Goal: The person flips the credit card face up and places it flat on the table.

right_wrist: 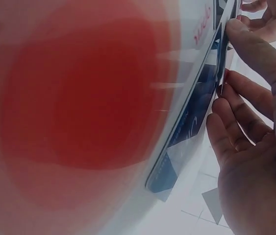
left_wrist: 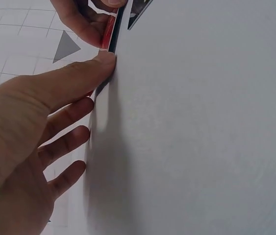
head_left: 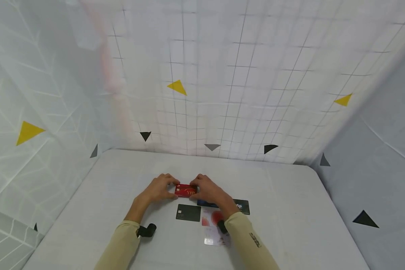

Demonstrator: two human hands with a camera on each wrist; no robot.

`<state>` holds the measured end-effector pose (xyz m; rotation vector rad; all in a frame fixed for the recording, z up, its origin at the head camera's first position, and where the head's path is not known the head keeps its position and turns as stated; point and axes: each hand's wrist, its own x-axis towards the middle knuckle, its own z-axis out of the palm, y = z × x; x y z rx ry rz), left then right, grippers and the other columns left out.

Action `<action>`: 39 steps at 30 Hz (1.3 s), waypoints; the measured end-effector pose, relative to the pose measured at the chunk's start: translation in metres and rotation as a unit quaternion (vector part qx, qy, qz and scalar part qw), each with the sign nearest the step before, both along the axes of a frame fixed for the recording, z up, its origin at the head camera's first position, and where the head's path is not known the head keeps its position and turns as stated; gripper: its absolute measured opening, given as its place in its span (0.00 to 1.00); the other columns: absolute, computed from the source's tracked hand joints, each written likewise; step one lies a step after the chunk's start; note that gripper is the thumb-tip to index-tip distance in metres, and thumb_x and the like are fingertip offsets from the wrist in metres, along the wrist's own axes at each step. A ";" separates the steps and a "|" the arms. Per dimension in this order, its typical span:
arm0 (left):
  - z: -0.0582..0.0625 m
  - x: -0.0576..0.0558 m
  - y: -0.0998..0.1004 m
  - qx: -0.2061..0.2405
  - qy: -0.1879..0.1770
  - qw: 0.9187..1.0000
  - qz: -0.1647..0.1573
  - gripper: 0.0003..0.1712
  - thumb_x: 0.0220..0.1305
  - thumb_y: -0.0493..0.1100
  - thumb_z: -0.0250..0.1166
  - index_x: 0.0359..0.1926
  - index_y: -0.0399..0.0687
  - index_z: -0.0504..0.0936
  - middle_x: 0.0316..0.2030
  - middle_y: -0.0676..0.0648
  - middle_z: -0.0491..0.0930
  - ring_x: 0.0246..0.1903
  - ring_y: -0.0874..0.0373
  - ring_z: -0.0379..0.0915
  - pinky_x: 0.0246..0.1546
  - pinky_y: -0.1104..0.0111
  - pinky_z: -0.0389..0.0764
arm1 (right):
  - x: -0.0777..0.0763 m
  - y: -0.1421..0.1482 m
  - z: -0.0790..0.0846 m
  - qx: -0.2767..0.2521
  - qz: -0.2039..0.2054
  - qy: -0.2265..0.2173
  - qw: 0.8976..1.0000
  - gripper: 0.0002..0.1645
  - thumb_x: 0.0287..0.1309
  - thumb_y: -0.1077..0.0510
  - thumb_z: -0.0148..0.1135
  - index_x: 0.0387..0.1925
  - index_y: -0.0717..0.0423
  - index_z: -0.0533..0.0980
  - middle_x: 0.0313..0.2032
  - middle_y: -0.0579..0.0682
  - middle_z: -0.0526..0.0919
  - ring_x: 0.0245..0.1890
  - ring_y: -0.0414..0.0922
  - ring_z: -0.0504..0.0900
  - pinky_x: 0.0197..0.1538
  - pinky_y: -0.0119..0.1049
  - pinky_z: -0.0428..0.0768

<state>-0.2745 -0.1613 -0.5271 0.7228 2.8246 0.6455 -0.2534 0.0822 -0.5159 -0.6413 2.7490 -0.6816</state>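
Observation:
A red card with gold "VIP" lettering is held flat between both hands, close over the white table. My left hand pinches its left end between thumb and forefinger; the other fingers spread loosely in the left wrist view. At the opposite end, the right hand grips the card with thumb and forefinger. A dark edge runs along the red one in the left wrist view. Just below the right hand lies a blue card, partly hidden by the wrist.
A dark grey card lies nearer on the table. Beside it are a card with a red circle and a pale card. A black "vip" card shows right of the right wrist. White sheeting rises behind.

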 end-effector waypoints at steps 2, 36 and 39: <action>0.000 -0.001 0.000 0.000 -0.002 1.000 0.002 0.31 0.48 0.52 0.81 0.55 0.57 0.85 0.51 0.54 0.80 0.55 0.53 0.71 0.57 0.49 0.72 | 0.000 -0.001 0.000 0.000 -0.002 -0.001 1.000 0.34 0.54 0.43 0.75 0.60 0.49 0.79 0.53 0.45 0.76 0.53 0.42 0.72 0.58 0.40 0.78; 0.000 0.001 0.005 0.017 0.000 1.000 0.004 0.32 0.52 0.57 0.78 0.58 0.56 0.84 0.52 0.53 0.79 0.56 0.52 0.71 0.59 0.47 0.70 | 0.001 0.007 0.001 -0.009 -0.001 -0.001 1.000 0.36 0.55 0.41 0.74 0.62 0.50 0.77 0.54 0.46 0.76 0.54 0.44 0.73 0.59 0.42 0.77; -0.001 0.000 0.006 0.037 0.003 0.999 0.024 0.34 0.57 0.62 0.73 0.62 0.56 0.81 0.53 0.52 0.78 0.54 0.53 0.72 0.58 0.49 0.73 | 0.000 0.015 0.003 -0.028 -0.013 -0.002 1.000 0.36 0.57 0.39 0.72 0.63 0.49 0.76 0.54 0.47 0.77 0.53 0.44 0.76 0.58 0.44 0.79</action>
